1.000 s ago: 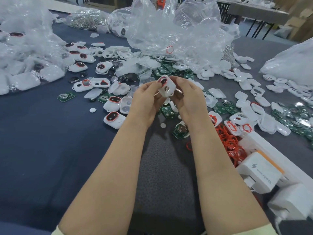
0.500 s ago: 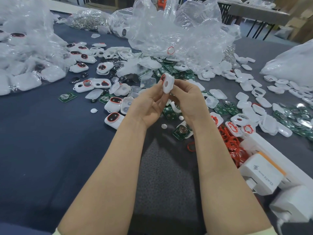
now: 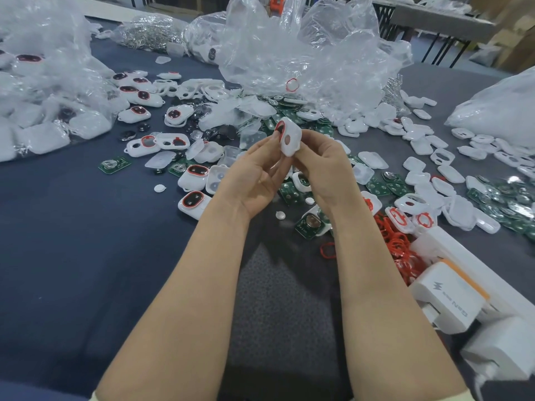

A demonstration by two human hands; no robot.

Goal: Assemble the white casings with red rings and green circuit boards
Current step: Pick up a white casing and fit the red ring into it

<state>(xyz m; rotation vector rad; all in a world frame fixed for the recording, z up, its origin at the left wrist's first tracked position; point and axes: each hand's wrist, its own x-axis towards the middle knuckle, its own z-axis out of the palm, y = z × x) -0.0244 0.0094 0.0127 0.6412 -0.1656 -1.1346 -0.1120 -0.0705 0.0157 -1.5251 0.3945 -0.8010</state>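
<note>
White boxy plug-in charger with orange edge: grey lightning-bolt emblem on top face, beside small grey lettering, last part apparently "GaN", remainder too blurred to read. No other legible markings.

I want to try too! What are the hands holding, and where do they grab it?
One white casing with a red ring, lifted above the table. The left hand and right hand pinch its opposite edges with their fingertips.

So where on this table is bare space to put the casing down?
Both hands hold the casing above the parts pile. Bare cloth lies left of the left forearm, below the assembled casings. A grey strip between the forearms is also bare. Crowded: under the hands, and rightward among the red rings, boards and chargers.
</note>
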